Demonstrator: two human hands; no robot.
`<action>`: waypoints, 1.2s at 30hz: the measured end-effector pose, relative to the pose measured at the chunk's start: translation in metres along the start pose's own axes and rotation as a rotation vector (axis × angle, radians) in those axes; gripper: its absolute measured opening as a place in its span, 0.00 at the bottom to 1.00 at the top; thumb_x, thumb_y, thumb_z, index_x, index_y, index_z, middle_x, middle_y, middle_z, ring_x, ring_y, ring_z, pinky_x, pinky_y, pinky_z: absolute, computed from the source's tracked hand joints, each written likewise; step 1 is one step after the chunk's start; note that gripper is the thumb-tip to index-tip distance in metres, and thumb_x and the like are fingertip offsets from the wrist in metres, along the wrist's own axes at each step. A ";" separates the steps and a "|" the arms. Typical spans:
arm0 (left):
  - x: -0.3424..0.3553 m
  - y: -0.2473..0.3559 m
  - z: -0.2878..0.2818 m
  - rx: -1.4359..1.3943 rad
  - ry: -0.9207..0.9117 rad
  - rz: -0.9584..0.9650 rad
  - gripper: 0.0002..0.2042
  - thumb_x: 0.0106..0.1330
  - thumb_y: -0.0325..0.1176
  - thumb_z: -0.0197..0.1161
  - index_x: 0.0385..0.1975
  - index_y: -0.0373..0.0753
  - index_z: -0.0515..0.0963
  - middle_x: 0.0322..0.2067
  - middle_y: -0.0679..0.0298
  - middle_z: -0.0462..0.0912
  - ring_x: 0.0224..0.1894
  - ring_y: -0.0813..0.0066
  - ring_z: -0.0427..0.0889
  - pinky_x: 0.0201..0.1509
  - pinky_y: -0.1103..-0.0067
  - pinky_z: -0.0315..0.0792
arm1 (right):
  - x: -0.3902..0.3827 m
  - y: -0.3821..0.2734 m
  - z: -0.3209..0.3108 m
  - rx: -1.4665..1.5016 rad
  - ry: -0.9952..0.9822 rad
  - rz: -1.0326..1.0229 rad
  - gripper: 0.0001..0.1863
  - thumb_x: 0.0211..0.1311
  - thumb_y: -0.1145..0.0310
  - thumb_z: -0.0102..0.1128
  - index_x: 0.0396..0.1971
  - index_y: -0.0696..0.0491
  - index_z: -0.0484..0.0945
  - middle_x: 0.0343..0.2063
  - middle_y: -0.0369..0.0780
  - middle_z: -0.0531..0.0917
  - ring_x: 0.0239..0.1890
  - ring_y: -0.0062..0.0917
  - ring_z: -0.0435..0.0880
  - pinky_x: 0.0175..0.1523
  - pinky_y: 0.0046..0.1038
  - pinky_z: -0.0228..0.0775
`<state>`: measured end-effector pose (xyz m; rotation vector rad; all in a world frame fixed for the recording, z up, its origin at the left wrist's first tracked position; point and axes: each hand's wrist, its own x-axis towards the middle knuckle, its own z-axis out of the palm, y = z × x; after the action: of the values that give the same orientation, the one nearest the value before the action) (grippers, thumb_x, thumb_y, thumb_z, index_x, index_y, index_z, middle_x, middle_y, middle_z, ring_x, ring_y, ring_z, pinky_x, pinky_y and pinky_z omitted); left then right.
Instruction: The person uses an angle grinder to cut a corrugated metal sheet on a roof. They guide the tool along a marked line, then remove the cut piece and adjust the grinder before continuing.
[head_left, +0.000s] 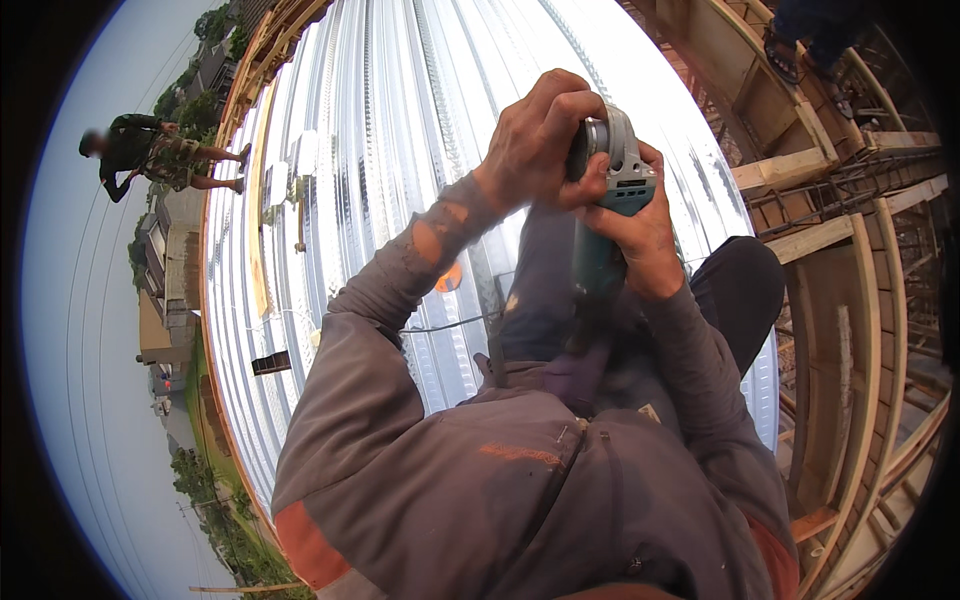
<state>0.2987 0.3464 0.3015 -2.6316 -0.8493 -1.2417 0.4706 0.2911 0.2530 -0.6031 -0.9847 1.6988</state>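
My left hand [535, 140] and right hand [640, 225] are raised together before me, fingers curled tight, both elbows bent.

Soft daylight, sheet-metal glare, fisheye-bent dark rim.

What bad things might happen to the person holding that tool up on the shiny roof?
1. Both hands, the left hand and the right hand, are bare and wrapped close around the teal and grey power tool; if it kicks, the fingers might get hurt.
2. The corrugated metal decking looks smooth and sits high above the ground, so a slip might mean a fall.
3. Another person stands at the decking's edge, where a fall seems possible.
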 end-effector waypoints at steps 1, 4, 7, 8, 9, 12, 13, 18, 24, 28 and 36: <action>-0.001 0.005 0.003 -0.019 0.018 -0.011 0.22 0.56 0.42 0.66 0.47 0.39 0.70 0.41 0.51 0.75 0.33 0.58 0.82 0.30 0.69 0.79 | -0.002 0.001 0.000 -0.025 0.007 -0.022 0.43 0.49 0.77 0.73 0.64 0.56 0.57 0.51 0.44 0.75 0.52 0.26 0.79 0.55 0.29 0.76; 0.000 0.012 0.011 -0.080 0.064 -0.110 0.22 0.58 0.43 0.66 0.47 0.39 0.70 0.41 0.52 0.76 0.33 0.58 0.81 0.31 0.68 0.79 | -0.001 0.005 -0.002 0.004 0.038 -0.058 0.43 0.48 0.77 0.73 0.64 0.57 0.56 0.51 0.44 0.74 0.52 0.26 0.79 0.54 0.29 0.77; 0.005 0.015 0.014 -0.041 0.067 -0.174 0.21 0.60 0.43 0.65 0.47 0.39 0.70 0.42 0.53 0.76 0.33 0.58 0.81 0.32 0.69 0.78 | 0.001 0.006 -0.005 -0.003 0.080 -0.070 0.44 0.48 0.76 0.74 0.64 0.57 0.56 0.52 0.44 0.74 0.53 0.27 0.79 0.55 0.29 0.77; 0.005 0.019 0.014 -0.041 0.022 -0.216 0.18 0.67 0.41 0.57 0.50 0.34 0.69 0.43 0.51 0.74 0.40 0.56 0.78 0.42 0.68 0.76 | 0.001 0.006 -0.005 -0.014 0.097 -0.082 0.44 0.48 0.76 0.74 0.64 0.57 0.56 0.52 0.44 0.74 0.53 0.27 0.79 0.55 0.29 0.76; 0.007 0.021 0.016 -0.074 0.035 -0.258 0.19 0.66 0.42 0.59 0.49 0.35 0.69 0.42 0.51 0.74 0.38 0.56 0.78 0.41 0.68 0.76 | 0.002 0.007 -0.005 -0.011 0.096 -0.097 0.44 0.48 0.76 0.74 0.64 0.58 0.56 0.53 0.45 0.73 0.53 0.27 0.78 0.56 0.29 0.76; 0.013 0.027 0.023 -0.120 0.099 -0.343 0.20 0.65 0.44 0.61 0.48 0.36 0.70 0.42 0.53 0.75 0.36 0.57 0.80 0.39 0.68 0.76 | 0.003 0.007 -0.006 -0.007 0.105 -0.154 0.45 0.48 0.75 0.75 0.64 0.58 0.56 0.54 0.45 0.73 0.54 0.27 0.78 0.56 0.30 0.76; 0.015 0.029 0.026 -0.107 0.123 -0.348 0.19 0.66 0.43 0.61 0.48 0.36 0.70 0.42 0.53 0.75 0.37 0.57 0.80 0.39 0.68 0.75 | 0.003 0.008 -0.007 -0.014 0.108 -0.173 0.45 0.48 0.75 0.75 0.64 0.58 0.55 0.54 0.45 0.72 0.54 0.27 0.77 0.56 0.30 0.76; 0.021 0.040 0.041 -0.097 0.177 -0.481 0.15 0.70 0.41 0.56 0.47 0.35 0.72 0.37 0.53 0.76 0.34 0.58 0.79 0.38 0.68 0.74 | 0.005 0.013 -0.012 -0.014 0.158 -0.229 0.46 0.49 0.74 0.77 0.65 0.57 0.55 0.55 0.46 0.72 0.56 0.28 0.77 0.58 0.31 0.76; 0.029 0.049 0.047 -0.120 0.280 -0.622 0.13 0.72 0.38 0.52 0.41 0.33 0.75 0.30 0.54 0.77 0.30 0.58 0.78 0.38 0.69 0.73 | 0.010 0.025 -0.013 -0.026 0.188 -0.293 0.48 0.47 0.73 0.79 0.66 0.57 0.55 0.56 0.46 0.71 0.56 0.29 0.76 0.58 0.31 0.75; 0.031 0.050 0.044 -0.157 0.304 -0.760 0.15 0.71 0.36 0.46 0.36 0.31 0.76 0.31 0.51 0.79 0.30 0.57 0.79 0.38 0.69 0.73 | 0.013 0.039 -0.010 -0.129 0.231 -0.413 0.48 0.45 0.73 0.81 0.64 0.53 0.57 0.56 0.44 0.72 0.55 0.27 0.77 0.59 0.29 0.74; 0.044 0.034 -0.019 -0.352 -0.219 -1.218 0.42 0.70 0.69 0.39 0.48 0.27 0.77 0.35 0.48 0.85 0.22 0.66 0.85 0.19 0.79 0.75 | 0.022 0.039 -0.003 -0.185 0.142 -0.462 0.47 0.47 0.79 0.76 0.65 0.50 0.56 0.54 0.44 0.73 0.53 0.26 0.78 0.56 0.28 0.77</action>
<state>0.3263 0.3305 0.3509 -2.4316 -2.7178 -1.3128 0.4447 0.3079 0.2204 -0.5551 -1.0880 1.1528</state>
